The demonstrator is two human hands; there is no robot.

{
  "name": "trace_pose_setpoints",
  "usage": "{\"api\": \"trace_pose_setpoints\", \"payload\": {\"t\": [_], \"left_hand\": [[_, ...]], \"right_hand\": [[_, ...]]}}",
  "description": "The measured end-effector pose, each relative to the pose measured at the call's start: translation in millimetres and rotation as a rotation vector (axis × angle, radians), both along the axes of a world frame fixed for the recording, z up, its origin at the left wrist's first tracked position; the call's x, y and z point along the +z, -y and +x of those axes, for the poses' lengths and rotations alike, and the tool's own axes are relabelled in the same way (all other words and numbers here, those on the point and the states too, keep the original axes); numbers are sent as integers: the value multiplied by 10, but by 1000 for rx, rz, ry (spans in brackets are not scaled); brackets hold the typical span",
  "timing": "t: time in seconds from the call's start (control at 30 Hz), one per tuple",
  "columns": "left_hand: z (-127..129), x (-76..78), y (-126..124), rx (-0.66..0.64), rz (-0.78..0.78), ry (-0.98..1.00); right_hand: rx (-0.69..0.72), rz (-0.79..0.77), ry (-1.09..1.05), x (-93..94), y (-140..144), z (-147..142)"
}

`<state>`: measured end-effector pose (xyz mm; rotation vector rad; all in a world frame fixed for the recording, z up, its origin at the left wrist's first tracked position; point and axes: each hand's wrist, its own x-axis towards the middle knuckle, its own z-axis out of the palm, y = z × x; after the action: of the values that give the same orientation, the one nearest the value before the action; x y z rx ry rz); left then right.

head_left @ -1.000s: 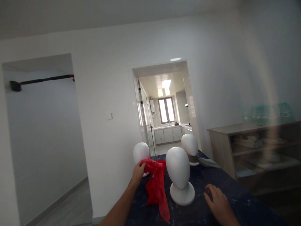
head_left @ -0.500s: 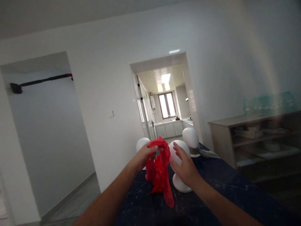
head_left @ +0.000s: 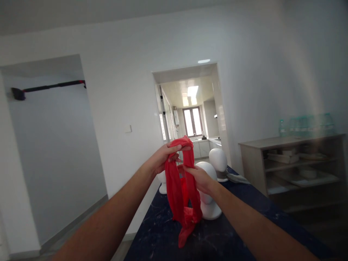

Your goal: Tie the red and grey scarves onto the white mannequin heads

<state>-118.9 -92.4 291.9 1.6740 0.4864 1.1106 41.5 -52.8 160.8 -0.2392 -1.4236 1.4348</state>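
Red cloth (head_left: 174, 192) hung looped over the table (head_left: 152, 224); the left hand (head_left: 164, 156) pinched its top at twelve o'clock, the right hand (head_left: 199, 177) gripped its strand toward two. Beyond stood a near mannequin head (head_left: 208, 170) at three, a far mannequin head (head_left: 218, 158) at two.
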Motion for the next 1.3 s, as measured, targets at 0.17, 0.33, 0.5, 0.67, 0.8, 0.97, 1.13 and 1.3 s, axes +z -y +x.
{"api": "trace_pose_setpoints", "payload": {"t": [0.17,0.33,0.5,0.67,0.8,0.97,1.13,1.3], "left_hand": [[83,-111,-42,-29,-42,103],[152,-120,-16,-55,-8,266],[182,-41,-32,97,-65,513],[155,-60,-185,148,-258,677],[96,-192,-322,10,-443,409],[32,-357,-421,33,-173,-140],[-1,-466,-660,250,202,-750],[31,-474,-1174,571,471,-837]], "right_hand": [[287,5,83,-111,297,-140],[188,-12,313,-163,345,24],[154,55,514,77,294,769],[99,5,642,360,213,1560],[73,-6,727,415,82,1998],[43,-56,778,368,-95,2324],[46,-140,784,277,-343,2550],[-180,-165,574,196,-739,2545]]}}
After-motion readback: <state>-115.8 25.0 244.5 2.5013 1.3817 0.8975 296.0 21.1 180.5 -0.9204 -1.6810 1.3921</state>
